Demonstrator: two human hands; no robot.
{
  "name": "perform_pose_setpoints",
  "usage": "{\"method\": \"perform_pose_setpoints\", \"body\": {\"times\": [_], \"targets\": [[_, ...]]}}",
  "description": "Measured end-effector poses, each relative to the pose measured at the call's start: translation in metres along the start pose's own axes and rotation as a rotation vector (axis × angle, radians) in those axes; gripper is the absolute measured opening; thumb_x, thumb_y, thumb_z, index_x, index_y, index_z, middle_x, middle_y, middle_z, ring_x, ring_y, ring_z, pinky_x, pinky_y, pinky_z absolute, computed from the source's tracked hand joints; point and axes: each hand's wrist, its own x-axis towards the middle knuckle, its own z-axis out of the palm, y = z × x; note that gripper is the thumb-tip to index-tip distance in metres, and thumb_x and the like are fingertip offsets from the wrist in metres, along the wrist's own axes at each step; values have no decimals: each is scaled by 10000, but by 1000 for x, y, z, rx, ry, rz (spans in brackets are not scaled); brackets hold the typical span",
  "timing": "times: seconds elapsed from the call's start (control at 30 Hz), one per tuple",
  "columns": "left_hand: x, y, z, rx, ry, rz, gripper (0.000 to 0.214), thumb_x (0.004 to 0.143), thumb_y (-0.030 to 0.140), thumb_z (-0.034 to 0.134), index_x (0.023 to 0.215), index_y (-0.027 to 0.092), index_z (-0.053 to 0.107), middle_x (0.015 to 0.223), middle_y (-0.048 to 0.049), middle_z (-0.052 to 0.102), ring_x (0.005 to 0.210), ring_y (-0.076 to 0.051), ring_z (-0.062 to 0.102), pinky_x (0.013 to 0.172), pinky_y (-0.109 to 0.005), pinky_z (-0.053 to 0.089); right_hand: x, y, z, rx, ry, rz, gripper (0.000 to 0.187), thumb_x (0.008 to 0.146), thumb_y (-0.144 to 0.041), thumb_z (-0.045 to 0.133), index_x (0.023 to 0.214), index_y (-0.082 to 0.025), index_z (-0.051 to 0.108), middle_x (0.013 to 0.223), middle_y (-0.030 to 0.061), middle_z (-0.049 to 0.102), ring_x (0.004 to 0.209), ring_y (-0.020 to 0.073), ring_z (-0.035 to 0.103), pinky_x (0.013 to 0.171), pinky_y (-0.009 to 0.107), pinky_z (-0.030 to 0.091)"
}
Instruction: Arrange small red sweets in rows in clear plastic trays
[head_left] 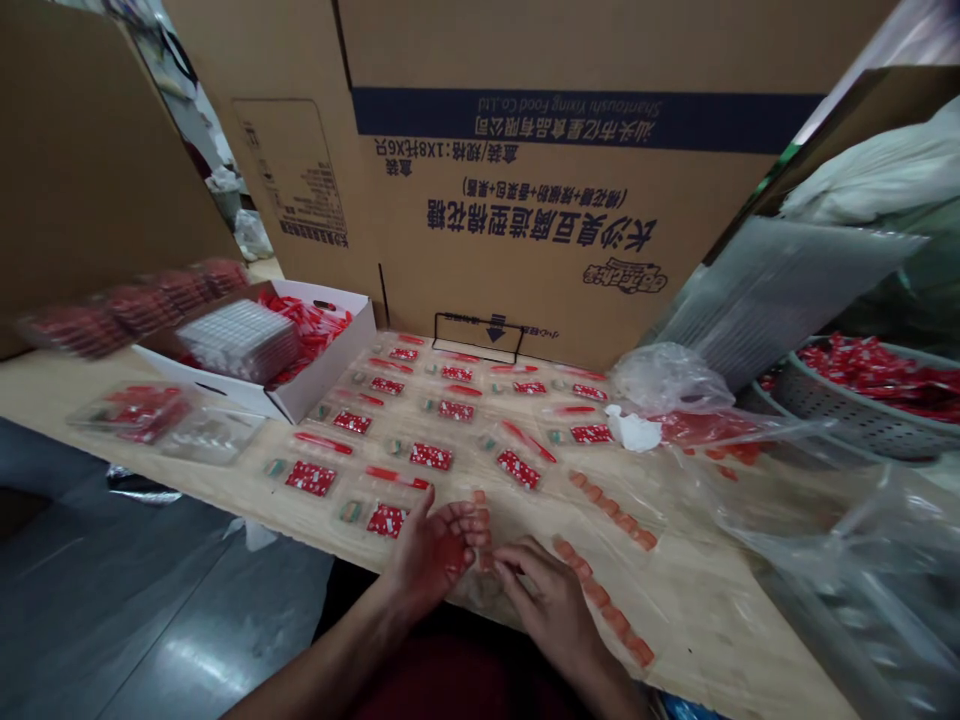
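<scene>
Palm up and cupped, my left hand (435, 550) has curled fingers and small reddish translucent pieces in its palm; their exact kind is unclear. Its fingertips are beside a short row of orange square pieces (481, 515). At the near end of that row, my right hand (551, 600) pinches an orange piece between thumb and forefinger, partly hidden by the fingers. Two longer rows of orange squares, a far one (613, 510) and a near one (604, 600), lie right of my hands. Clear trays with red patterned packets (388, 520) and red tubes stand beyond my left hand.
A white box (330, 350) of red tubes and stacked clear trays stands left. Filled trays (142, 410) lie near the left edge. A large carton (510, 200) walls the back. At right are clear plastic bags (825, 530) and a grey basket (870, 405) of red packets.
</scene>
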Motion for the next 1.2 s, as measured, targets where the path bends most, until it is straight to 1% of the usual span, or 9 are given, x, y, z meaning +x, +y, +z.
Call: {"method": "perform_pose_setpoints", "body": {"times": [0.13, 0.23, 0.4, 0.47, 0.6, 0.77, 0.9, 1.03, 1.2], "targets": [[2, -3, 8, -84, -58, 42, 445, 756, 536, 537, 825, 107, 636, 808, -101, 635, 752, -175, 592, 701, -270, 442, 11, -26, 7, -16, 43, -19, 147, 806, -134, 507, 880, -215, 605, 858, 45, 620, 811, 176, 588, 708, 275, 476], [4, -10, 7, -78, -119, 49, 402, 720, 496, 599, 862, 122, 647, 856, -93, 651, 773, -184, 598, 735, -293, 450, 20, -29, 13, -23, 46, 61, 141, 726, -82, 509, 761, -202, 574, 786, 25, 601, 734, 161, 572, 656, 262, 463], [6, -17, 0, 56, -88, 150, 299, 559, 124, 758, 845, 145, 673, 880, -52, 686, 831, -164, 616, 774, -252, 447, 26, -10, 14, 87, 146, 143, 90, 708, -119, 495, 666, -194, 521, 663, -9, 556, 599, 125, 530, 560, 223, 431], [6, -17, -3, 90, -20, 117, 318, 514, 78, 775, 811, 136, 678, 829, -43, 692, 795, -152, 627, 725, -229, 456, 25, -4, 12, 169, 184, 171, 67, 732, -161, 505, 677, -189, 528, 643, -11, 561, 590, 125, 533, 559, 223, 437], [9, -17, -7, 216, 87, 93, 259, 525, 191, 815, 724, 106, 673, 634, -26, 658, 564, -90, 579, 458, -164, 358, 22, 0, 8, 381, 190, 239, 108, 795, -264, 530, 728, -182, 550, 650, -10, 584, 587, 123, 554, 548, 215, 457], [10, -17, -7, 215, 64, 135, 268, 456, 181, 837, 637, 122, 649, 606, -5, 647, 518, -69, 545, 459, -168, 339, 16, 1, 9, 451, 122, 164, 122, 804, -254, 578, 907, -194, 607, 884, 33, 592, 828, 156, 587, 725, 263, 493], [5, -16, -9, 304, 58, 94, 260, 470, 150, 803, 668, 134, 636, 609, -1, 649, 520, -79, 552, 472, -180, 329, 7, 6, 6, 439, 97, 207, 162, 812, -240, 574, 962, -202, 622, 926, 41, 605, 855, 168, 592, 732, 277, 495], [3, -15, -15, 486, 207, 94, 251, 520, 190, 742, 727, 149, 605, 625, 1, 655, 467, -78, 538, 416, -174, 240, -5, 9, -3, 191, -95, 244, 124, 785, -136, 570, 880, -204, 612, 822, 10, 611, 751, 154, 586, 689, 264, 483], [7, -17, -20, 556, 228, 128, 247, 554, 234, 716, 751, 153, 590, 599, 21, 627, 440, -62, 498, 405, -175, 228, -13, 3, 1, -126, -258, 55, 197, 801, -51, 501, 820, -216, 607, 849, 22, 597, 794, 172, 571, 703, 278, 477]]}}
